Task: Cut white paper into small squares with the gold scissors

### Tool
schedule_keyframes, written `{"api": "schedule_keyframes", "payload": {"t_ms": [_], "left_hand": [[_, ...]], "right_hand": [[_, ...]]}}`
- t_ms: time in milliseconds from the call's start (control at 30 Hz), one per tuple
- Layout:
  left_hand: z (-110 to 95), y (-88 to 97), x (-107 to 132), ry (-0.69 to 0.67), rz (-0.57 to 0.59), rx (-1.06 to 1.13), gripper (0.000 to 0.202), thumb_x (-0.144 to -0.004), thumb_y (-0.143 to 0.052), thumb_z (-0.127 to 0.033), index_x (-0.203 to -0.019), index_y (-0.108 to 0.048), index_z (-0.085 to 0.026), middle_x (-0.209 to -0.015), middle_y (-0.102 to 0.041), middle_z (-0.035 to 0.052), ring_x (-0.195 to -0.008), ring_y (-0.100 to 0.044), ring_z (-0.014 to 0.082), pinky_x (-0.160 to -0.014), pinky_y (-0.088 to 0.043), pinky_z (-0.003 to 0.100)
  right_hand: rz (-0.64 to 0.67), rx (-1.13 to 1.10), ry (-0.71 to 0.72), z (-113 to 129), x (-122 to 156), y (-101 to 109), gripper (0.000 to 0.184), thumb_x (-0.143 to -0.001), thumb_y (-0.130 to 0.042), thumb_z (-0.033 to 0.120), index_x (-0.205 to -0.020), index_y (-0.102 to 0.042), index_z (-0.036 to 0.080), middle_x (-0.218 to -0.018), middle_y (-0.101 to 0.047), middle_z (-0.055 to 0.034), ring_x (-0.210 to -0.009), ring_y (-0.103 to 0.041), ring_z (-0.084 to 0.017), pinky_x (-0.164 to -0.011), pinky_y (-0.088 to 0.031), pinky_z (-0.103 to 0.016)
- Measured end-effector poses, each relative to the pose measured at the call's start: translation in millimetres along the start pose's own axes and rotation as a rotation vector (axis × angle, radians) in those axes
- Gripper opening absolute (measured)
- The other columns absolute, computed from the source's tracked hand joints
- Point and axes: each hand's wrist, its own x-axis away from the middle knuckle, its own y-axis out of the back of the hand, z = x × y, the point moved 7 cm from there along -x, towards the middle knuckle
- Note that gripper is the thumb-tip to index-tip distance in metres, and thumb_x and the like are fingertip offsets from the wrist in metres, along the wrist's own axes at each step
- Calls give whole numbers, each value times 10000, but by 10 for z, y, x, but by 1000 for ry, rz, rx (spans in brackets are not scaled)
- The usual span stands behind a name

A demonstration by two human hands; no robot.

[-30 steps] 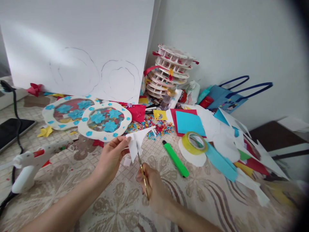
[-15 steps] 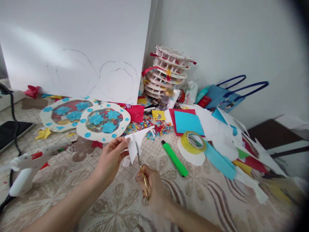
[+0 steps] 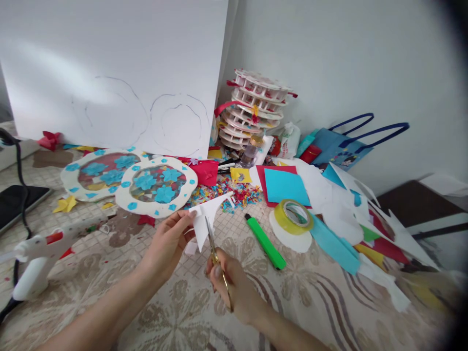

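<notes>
Low at centre frame, above the desk (image 3: pixel 175 312), my left hand (image 3: pixel 166 246) has its grip pinched on the folded white paper (image 3: pixel 204 219); my right hand (image 3: pixel 234 287) has its grip closed round the scissors (image 3: pixel 214 249), blades at the paper's lower edge; I judge the floppy paper could twist, dragging the cut toward my thumb.

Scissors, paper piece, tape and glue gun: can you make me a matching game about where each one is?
Things
1. scissors
2. white paper piece
3. tape
4. glue gun

Places
A. far left on the tablecloth
B. in the left hand
C. on a white paper circle
D. in the right hand

Pairs: 1-D, 2-B, 3-C, 4-A
</notes>
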Motion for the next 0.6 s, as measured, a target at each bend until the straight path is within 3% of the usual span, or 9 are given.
{"api": "schedule_keyframes", "payload": {"t_ms": [400, 600], "left_hand": [[6, -17, 28, -6, -12, 33, 145, -703, -742, -213, -671, -612, -159, -694, -631, -32, -631, -579, 89, -582, -460, 190], [-10, -50, 44, -13, 6, 27, 149, -728, -725, -210, -670, -598, -156, -681, -607, -33, -604, -549, 76, -565, -455, 177]], "right_hand": [[-39, 51, 14, -55, 26, 39, 458, -849, -381, 650, -758, -413, 201, -611, -356, 53, -521, -305, -96, -485, -260, -227], [-36, 24, 26, -62, 43, 34, 517, -825, -341, 705, -770, -429, 199, -599, -344, 55, -518, -298, -98, -476, -245, -230]]}}
